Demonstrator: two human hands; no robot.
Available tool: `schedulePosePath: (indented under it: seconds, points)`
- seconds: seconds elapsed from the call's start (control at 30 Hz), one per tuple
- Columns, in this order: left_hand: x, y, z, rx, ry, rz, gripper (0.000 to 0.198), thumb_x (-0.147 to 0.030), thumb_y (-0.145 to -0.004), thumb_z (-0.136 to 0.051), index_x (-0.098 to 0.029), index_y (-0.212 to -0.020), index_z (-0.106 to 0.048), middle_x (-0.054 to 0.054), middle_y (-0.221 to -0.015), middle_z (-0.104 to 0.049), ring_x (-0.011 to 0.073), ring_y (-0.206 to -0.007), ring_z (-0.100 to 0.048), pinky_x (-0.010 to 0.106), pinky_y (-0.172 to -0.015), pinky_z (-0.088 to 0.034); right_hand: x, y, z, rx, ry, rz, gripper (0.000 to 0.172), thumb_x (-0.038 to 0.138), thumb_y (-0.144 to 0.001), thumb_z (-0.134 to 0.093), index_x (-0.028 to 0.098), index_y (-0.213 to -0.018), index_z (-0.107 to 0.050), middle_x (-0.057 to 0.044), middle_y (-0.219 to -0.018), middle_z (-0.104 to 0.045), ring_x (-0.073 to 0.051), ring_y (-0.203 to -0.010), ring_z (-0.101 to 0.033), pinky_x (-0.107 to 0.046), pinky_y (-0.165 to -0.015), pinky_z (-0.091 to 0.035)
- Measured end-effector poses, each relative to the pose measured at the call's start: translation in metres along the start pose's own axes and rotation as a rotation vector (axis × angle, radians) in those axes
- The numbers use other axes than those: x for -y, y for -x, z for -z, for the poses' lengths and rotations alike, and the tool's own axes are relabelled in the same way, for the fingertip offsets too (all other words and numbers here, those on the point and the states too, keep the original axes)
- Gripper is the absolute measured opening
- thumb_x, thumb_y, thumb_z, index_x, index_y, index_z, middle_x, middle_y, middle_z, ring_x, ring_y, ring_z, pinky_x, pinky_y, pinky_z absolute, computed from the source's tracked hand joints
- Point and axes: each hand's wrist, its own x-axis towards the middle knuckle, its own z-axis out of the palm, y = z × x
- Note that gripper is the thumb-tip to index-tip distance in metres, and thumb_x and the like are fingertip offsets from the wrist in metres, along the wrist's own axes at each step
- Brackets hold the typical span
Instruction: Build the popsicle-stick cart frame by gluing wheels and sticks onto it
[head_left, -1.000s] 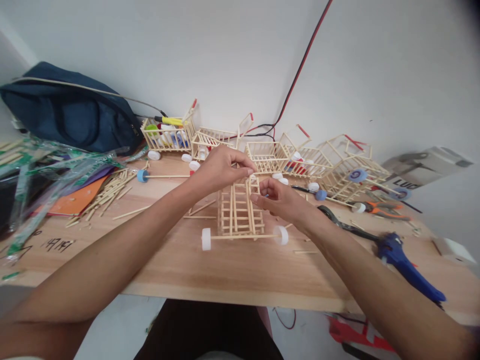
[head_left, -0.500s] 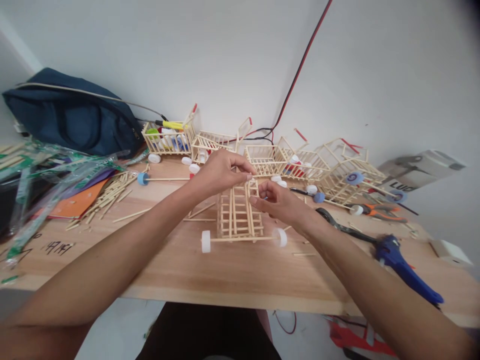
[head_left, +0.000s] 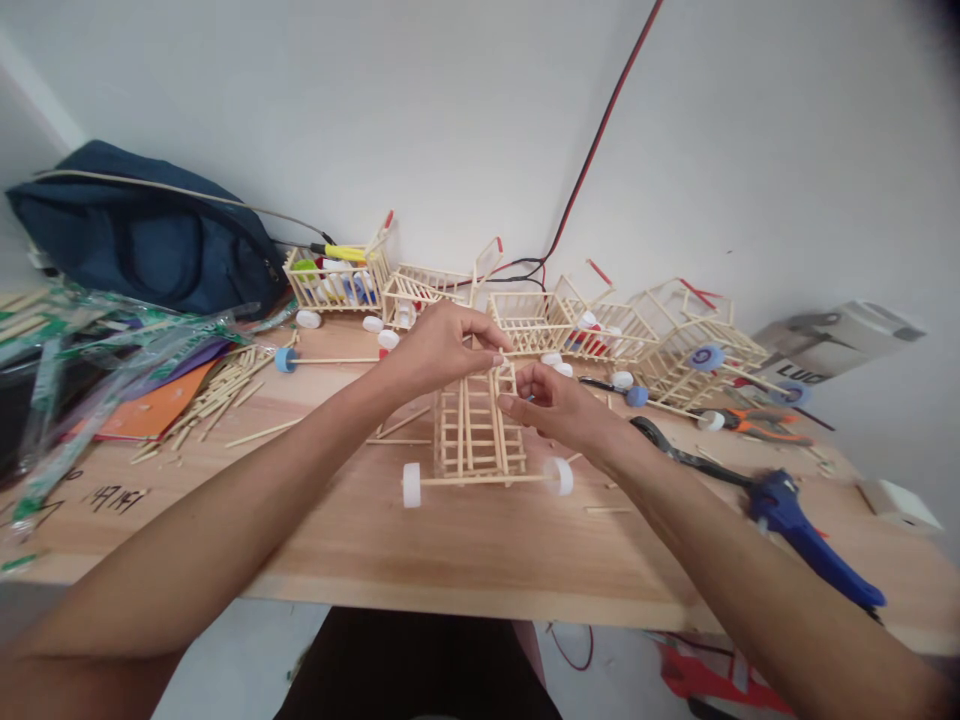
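A small cart built of thin wooden sticks [head_left: 478, 430] lies on the wooden table [head_left: 450, 545] with a front axle carrying two white cap wheels [head_left: 412, 484]. My left hand [head_left: 442, 345] pinches the far end of the cart's frame with fingers closed. My right hand [head_left: 559, 405] grips the right side of the same frame near its far end, fingers curled.
Several finished stick carts [head_left: 536, 315] line the wall. A blue glue gun [head_left: 806, 525] and orange pliers [head_left: 761, 422] lie right. Loose sticks [head_left: 217, 385], orange paper [head_left: 154, 405], plastic wrappers [head_left: 90, 350] and a dark blue bag [head_left: 142, 240] sit left.
Both hands keep their hold on the cart frame with only slight shifts; the view has drifted a little.
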Motion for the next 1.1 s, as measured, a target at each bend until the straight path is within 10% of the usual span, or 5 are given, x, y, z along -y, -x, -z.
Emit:
schedulePosePath:
  seconds: [1.1]
  points:
    - [-0.0007,-0.0008,0.0002,0.018,-0.020,-0.018,0.013,-0.018,-0.072,-0.069,-0.017,-0.081,-0.078,0.003,-0.080,-0.078,0.0167,-0.076,-0.070,0.024,-0.066,-0.048,0.0004,0.0000,-0.0001,0.004,0.029,0.002,0.053,0.060,-0.062,-0.077,0.024,-0.085,-0.045,0.004,-0.075,-0.048,-0.010,-0.061,-0.043,-0.025,-0.050,-0.032]
